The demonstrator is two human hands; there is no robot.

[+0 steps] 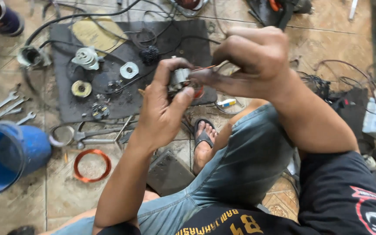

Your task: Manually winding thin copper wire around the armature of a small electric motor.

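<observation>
The person sits on a tiled floor (327,39) and holds a small motor core (180,79) up in front of the body, between both hands. The left hand (162,109) grips it from below and behind, thumb pressed over its near side and fingers curled around the far side, so it is closed on the part. The right hand (249,61) comes in from the right with fingertips pinched together on a thin copper wire (203,68) that runs from the core. The two hands are close together, nearly touching at the part. The core is mostly covered by fingers; its grey metal body seems to lie with its long axis roughly level, running left to right between the hands, the wire end pointing right toward the pinching fingers. A bit of red shows at its lower right edge.

Beyond the left hand, a dark rubber mat (66,104) lies on the floor with loose parts on it: a pale metal housing (86,58), a round washer-like plate (129,70) and a yellowish disc (81,88). Left of the mat lies a row of spanners (3,106). Below them, well left of the left forearm, stands a blue bucket (9,154), and near it a ring of copper wire (92,165) lies flat on the tiles. Pliers (94,135) rest just beyond the ring. Under the hands a foot in a sandal (204,137) rests on the tiles. Black cables trail across the floor past the right hand.
</observation>
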